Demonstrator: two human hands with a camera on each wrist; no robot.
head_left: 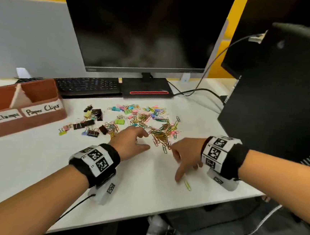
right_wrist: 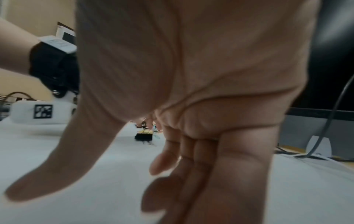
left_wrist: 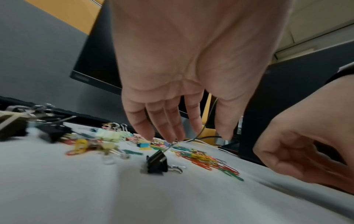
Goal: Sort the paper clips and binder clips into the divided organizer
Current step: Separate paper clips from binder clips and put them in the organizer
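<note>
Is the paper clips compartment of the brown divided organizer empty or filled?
Empty as far as visible: the head view shows only bare brown walls inside the brown divided organizer's paper clips compartment; its floor is hidden.

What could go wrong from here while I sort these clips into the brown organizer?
1. The lone yellow-green paper clip lies near the white desk's front edge, beside your right hand; a sweep could knock it off.
2. Coloured paper clips lie tangled in one heap, so lifting one may drag others.
3. Your left hand hovers where black binder clips mix with paper clips, risking a wrong compartment.

Left hand [head_left: 131, 141]: fingers spread over paper clips [head_left: 161, 134].
Right hand [head_left: 185, 154]: thumb pointing down beside yellow clip [head_left: 187, 185].
Organizer [head_left: 43, 116]: far left.
</note>
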